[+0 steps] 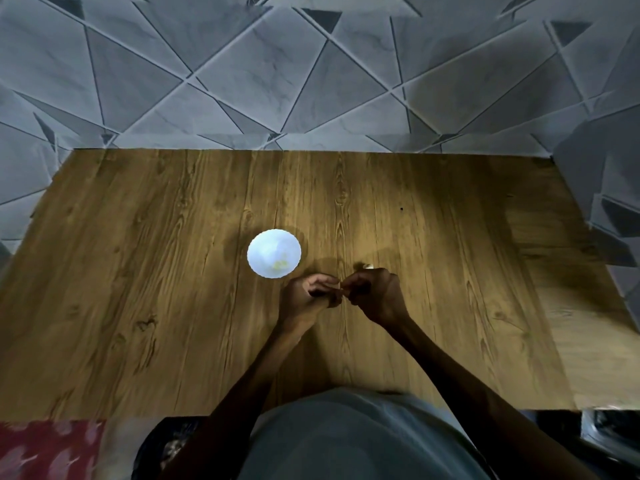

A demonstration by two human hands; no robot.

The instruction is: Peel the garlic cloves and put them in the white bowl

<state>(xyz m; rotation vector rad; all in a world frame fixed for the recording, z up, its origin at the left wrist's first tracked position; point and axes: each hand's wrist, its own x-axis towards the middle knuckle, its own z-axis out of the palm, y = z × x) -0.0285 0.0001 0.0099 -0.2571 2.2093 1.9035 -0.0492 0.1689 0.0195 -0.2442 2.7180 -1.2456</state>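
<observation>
A small white bowl (274, 253) with a scalloped rim stands on the wooden table (173, 271); a few pale yellow peeled cloves lie inside near its front. Just to its right and nearer me, my left hand (308, 296) and my right hand (375, 294) meet fingertip to fingertip. Both pinch a small garlic clove (342, 289) between them, most of it hidden by the fingers. A small white bit, perhaps another clove or peel (369, 267), lies on the table right behind my right hand.
A grey tiled wall (311, 81) rises behind the table's far edge. A red patterned cloth (45, 448) shows at the lower left, below the table's near edge. The scene is dim.
</observation>
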